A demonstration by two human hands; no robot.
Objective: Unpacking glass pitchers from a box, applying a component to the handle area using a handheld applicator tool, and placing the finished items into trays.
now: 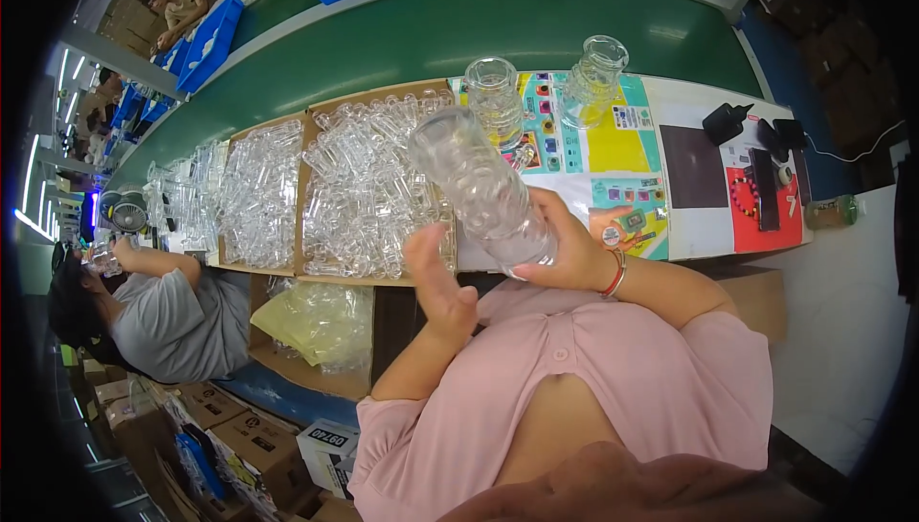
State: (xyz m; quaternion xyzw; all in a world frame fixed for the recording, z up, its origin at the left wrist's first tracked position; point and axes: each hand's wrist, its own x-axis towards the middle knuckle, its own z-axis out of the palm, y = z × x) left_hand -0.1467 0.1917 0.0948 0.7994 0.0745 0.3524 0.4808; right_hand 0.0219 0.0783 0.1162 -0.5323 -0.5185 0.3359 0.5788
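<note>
My right hand (560,246) is wrapped round the lower end of a clear, ribbed, jar-like vessel (479,182). The vessel tilts, its wide upper end leaning away and to the left. My left hand (440,283) is raised just left of the vessel's lower part, fingers stretched and holding nothing. Beyond the held vessel stands a similar clear ribbed vessel (493,101), and farther right another ribbed vessel (592,87) stands on the printed sheets. A small clear piece (522,156) lies beside the nearer standing one, partly hidden.
Left of my hands, a shallow cardboard tray (308,154) holds many clear tube-like pieces. A black dropper bottle (728,122), phone (767,192) and beaded bracelet (743,195) lie at right. A green belt (412,39) runs behind. One person in grey (182,316) sits at left.
</note>
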